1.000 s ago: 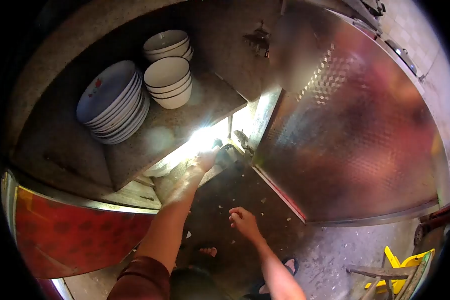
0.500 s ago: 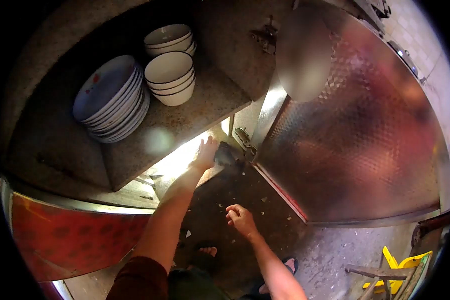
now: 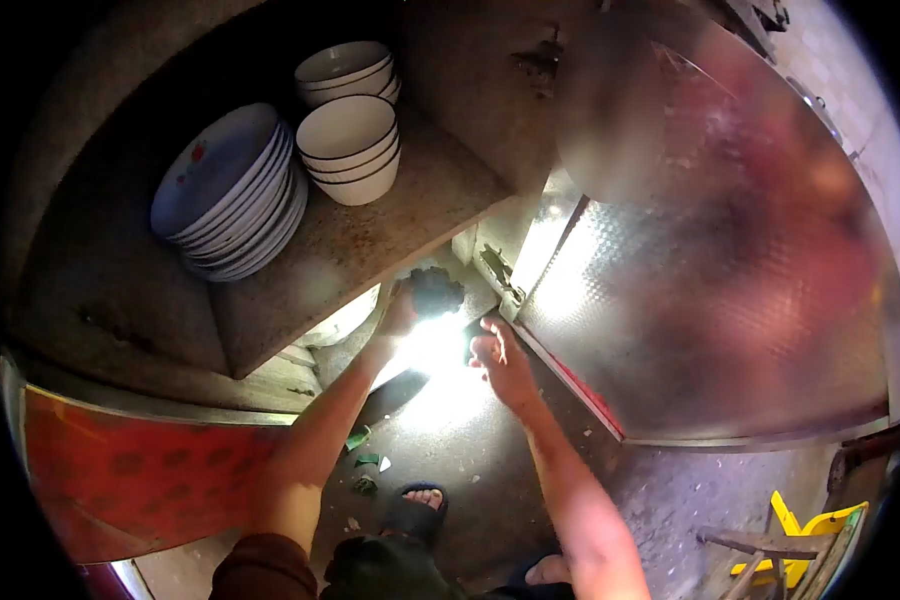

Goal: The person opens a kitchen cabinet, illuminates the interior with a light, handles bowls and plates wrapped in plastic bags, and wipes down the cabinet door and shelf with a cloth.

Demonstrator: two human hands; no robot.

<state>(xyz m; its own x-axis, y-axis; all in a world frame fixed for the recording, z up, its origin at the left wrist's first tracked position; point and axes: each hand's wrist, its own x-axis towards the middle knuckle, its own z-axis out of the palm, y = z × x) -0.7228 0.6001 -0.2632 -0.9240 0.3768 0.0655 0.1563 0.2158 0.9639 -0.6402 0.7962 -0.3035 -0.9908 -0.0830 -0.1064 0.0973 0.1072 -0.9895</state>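
Below the shelf, my left hand is closed on a dark lit lamp; its exact kind is lost in the glare. A bright beam falls from it onto the floor. My right hand is just right of the glare, its fingers loosely bent and apart, with nothing seen in them. On the shelf above, a tilted stack of plates leans beside white bowls with dark rims. Under the shelf, a pale rounded thing is partly hidden.
An open metal-faced cabinet door stands on the right, and a red panel on the left. Green and white scraps lie on the floor near my sandalled foot. A wooden stool and a yellow object are at lower right.
My left hand has drawn back from under the shelf with the lamp, and the light has swung from inside the cabinet onto the floor. My right hand has moved up toward it.
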